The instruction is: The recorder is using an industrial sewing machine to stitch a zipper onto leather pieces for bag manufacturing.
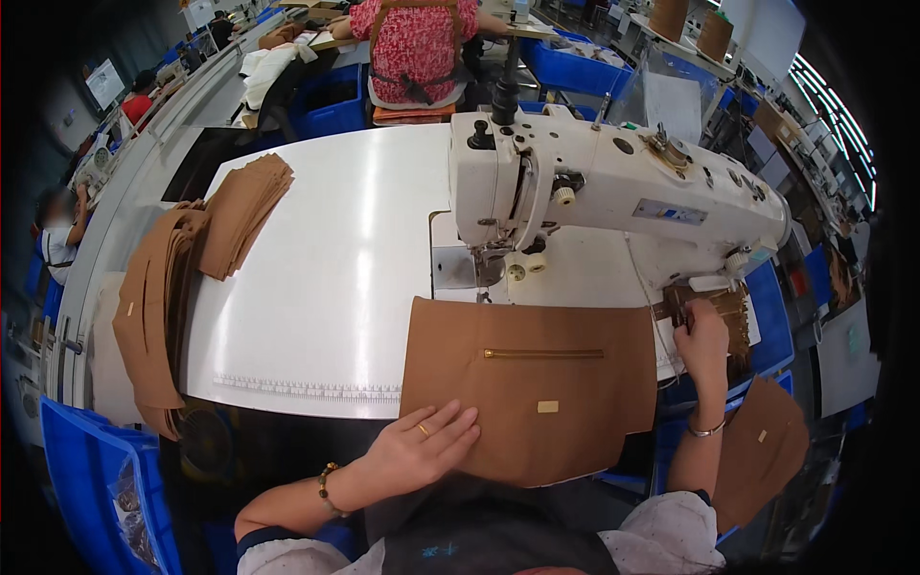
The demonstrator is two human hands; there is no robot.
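Observation:
A brown panel [594, 450] of leather-like material lies over the front edge of the white table, just before a sewing machine [594, 163]. It bears a zipper [543, 355] and a small pale label [547, 406]. My left hand [426, 446] rests flat on the panel's lower left part, fingers stretched out. To the right of the panel, my right hand [704, 335] has its fingers curled in at small brown pieces [736, 321] under the machine's arm. Something dark is at its fingertips; I cannot make out what.
Brown cut pieces [244, 216] and slit brown panels [144, 316] are stacked at the table's left end. Blue bins [101, 460] stand at the lower left and at the right. Another brown panel [767, 441] hangs at the right. A person in red [412, 48] sits beyond the table.

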